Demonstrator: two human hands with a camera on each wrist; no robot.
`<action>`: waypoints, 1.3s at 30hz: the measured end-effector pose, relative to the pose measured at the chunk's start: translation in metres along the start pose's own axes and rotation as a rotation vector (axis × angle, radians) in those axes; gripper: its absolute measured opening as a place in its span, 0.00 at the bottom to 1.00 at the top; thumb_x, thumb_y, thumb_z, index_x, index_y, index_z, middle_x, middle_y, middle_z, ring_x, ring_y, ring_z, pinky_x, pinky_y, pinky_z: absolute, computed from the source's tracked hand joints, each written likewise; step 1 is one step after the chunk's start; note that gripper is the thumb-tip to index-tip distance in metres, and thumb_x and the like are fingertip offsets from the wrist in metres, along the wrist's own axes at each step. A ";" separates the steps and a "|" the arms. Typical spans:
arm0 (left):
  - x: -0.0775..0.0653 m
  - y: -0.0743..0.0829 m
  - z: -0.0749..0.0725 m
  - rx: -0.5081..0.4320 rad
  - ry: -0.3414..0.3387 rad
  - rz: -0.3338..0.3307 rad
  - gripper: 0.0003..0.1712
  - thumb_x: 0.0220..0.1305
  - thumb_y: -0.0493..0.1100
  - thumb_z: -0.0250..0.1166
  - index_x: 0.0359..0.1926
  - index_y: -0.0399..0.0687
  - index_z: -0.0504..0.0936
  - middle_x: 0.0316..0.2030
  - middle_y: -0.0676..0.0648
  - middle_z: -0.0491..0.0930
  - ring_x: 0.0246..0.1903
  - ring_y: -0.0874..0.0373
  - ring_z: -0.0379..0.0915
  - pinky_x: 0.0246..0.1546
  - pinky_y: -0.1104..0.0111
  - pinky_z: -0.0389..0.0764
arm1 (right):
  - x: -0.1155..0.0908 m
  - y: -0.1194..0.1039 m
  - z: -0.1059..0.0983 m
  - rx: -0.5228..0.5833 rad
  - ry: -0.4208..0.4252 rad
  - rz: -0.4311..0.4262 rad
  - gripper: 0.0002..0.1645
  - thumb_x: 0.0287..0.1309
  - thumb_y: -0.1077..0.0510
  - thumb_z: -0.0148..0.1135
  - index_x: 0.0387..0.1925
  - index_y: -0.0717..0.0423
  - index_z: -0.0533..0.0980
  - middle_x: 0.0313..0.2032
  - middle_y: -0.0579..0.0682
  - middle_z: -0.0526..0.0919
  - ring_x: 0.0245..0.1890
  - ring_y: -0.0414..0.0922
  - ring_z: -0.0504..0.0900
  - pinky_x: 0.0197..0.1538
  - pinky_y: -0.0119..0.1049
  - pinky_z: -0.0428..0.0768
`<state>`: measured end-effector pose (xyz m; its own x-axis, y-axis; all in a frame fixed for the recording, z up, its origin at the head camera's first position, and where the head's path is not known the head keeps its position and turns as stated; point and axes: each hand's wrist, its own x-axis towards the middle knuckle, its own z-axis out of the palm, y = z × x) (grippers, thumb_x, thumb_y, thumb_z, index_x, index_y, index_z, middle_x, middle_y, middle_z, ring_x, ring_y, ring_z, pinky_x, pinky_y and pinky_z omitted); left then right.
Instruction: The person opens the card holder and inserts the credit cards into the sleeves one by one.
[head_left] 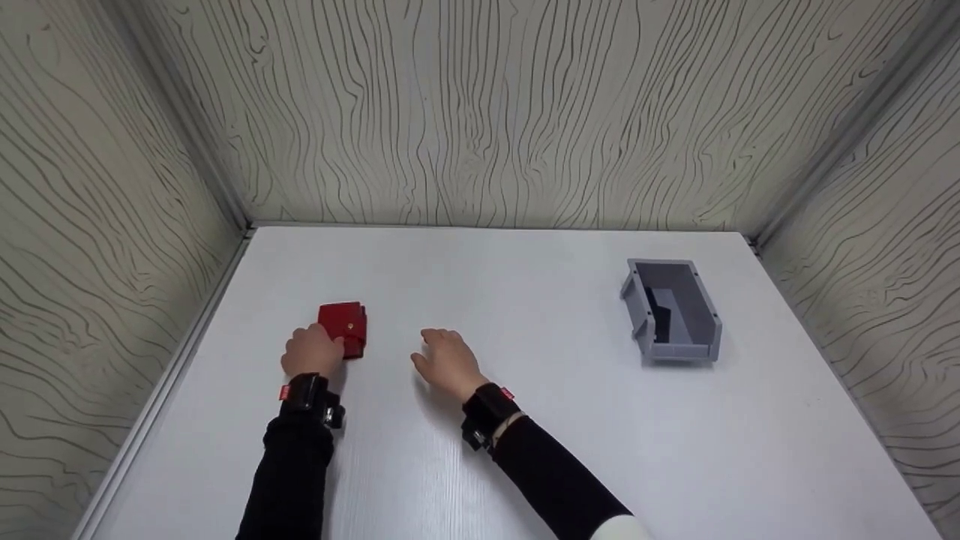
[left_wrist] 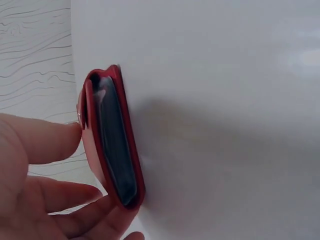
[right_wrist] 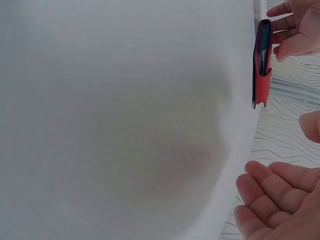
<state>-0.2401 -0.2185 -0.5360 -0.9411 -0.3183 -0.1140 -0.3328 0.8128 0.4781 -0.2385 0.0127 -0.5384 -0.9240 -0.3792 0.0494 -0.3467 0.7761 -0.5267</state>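
Observation:
A small red wallet [head_left: 343, 318] with a snap-fastened flap lies on the white table at the left. My left hand [head_left: 313, 351] covers its near left corner. In the left wrist view the thumb rests on the flap side of the wallet [left_wrist: 94, 150], and the fingers curl at its edge; the open side shows a dark, clear-edged inside. My right hand [head_left: 450, 363] hovers over the table to the right of the wallet, apart from it. Its fingers are loosely bent with nothing in them, as the right wrist view also shows.
A grey plastic bin [head_left: 684, 352] stands at the right of the table, with a black object [head_left: 661, 321] inside. Wood-patterned panels [head_left: 480, 112] rise behind the table and at both sides.

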 end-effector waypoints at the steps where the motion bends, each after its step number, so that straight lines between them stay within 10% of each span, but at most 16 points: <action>1: 0.001 -0.001 0.000 -0.020 0.001 -0.010 0.18 0.65 0.42 0.57 0.41 0.25 0.77 0.36 0.30 0.75 0.39 0.35 0.74 0.35 0.48 0.76 | 0.001 -0.001 0.001 -0.001 -0.004 0.001 0.27 0.66 0.51 0.59 0.59 0.65 0.74 0.52 0.57 0.81 0.56 0.55 0.77 0.58 0.45 0.74; 11: 0.006 -0.007 -0.002 -0.221 -0.011 -0.126 0.11 0.57 0.40 0.59 0.34 0.32 0.74 0.29 0.36 0.78 0.31 0.45 0.73 0.28 0.59 0.73 | 0.004 -0.006 0.007 0.007 -0.025 0.005 0.26 0.66 0.51 0.59 0.59 0.64 0.75 0.51 0.56 0.82 0.55 0.54 0.78 0.58 0.44 0.74; 29: -0.002 -0.012 0.004 -0.448 0.013 -0.102 0.23 0.63 0.37 0.55 0.53 0.19 0.73 0.50 0.25 0.76 0.51 0.35 0.71 0.53 0.50 0.70 | 0.012 -0.019 0.020 0.044 -0.031 0.026 0.24 0.65 0.53 0.59 0.57 0.64 0.76 0.48 0.57 0.83 0.53 0.53 0.79 0.57 0.43 0.74; 39: -0.022 0.001 0.016 -0.642 -0.054 -0.088 0.21 0.65 0.35 0.61 0.53 0.21 0.73 0.47 0.28 0.76 0.46 0.42 0.74 0.49 0.58 0.76 | 0.014 -0.013 0.021 0.163 0.031 0.037 0.25 0.65 0.53 0.58 0.56 0.67 0.75 0.39 0.54 0.82 0.43 0.50 0.81 0.51 0.42 0.77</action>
<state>-0.2211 -0.2027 -0.5472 -0.9192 -0.3318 -0.2122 -0.3229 0.3264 0.8884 -0.2433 -0.0133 -0.5489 -0.9412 -0.3338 0.0524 -0.2836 0.6961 -0.6595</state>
